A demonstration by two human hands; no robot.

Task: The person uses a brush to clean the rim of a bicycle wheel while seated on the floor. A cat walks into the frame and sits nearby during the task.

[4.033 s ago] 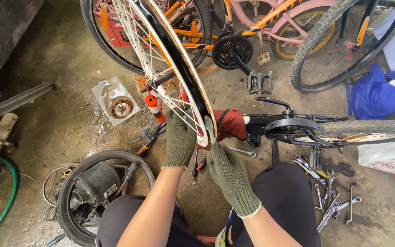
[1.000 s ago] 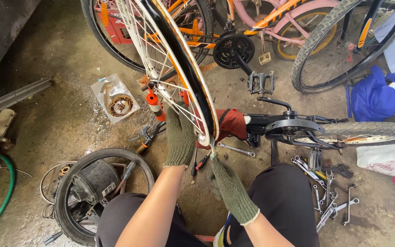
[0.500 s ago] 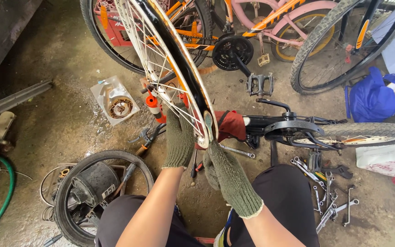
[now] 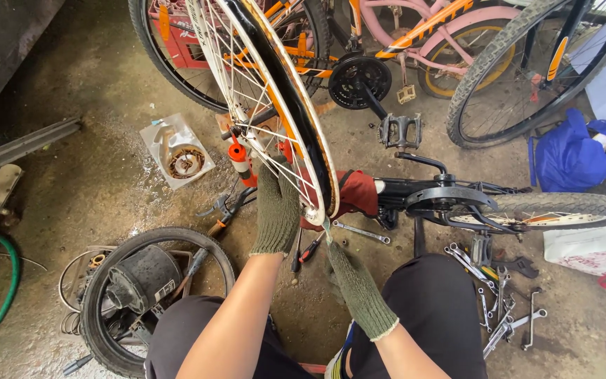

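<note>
A spoked bicycle wheel (image 4: 261, 91) with a white and orange rim and a black strip on its outer face stands upright in front of me. My left hand (image 4: 275, 210), in a green knit glove, grips the rim's lower left side among the spokes. My right hand (image 4: 348, 277), also gloved, reaches up under the rim's lowest point, its fingers pinching at the rim edge near a small metal valve; what they hold is hidden. A red cloth (image 4: 359, 193) lies just behind the rim.
Several wrenches (image 4: 499, 302) lie on the concrete at right. An old tyre with a black pot inside (image 4: 142, 281) sits at lower left. A small bicycle (image 4: 499, 203) lies on its side at right, and more bicycles (image 4: 415, 42) stand behind. A blue bag (image 4: 569, 154) is far right.
The wheel has shifted slightly and my right hand has dropped lower, now under the rim's bottom edge. My left hand keeps its grip on the rim.
</note>
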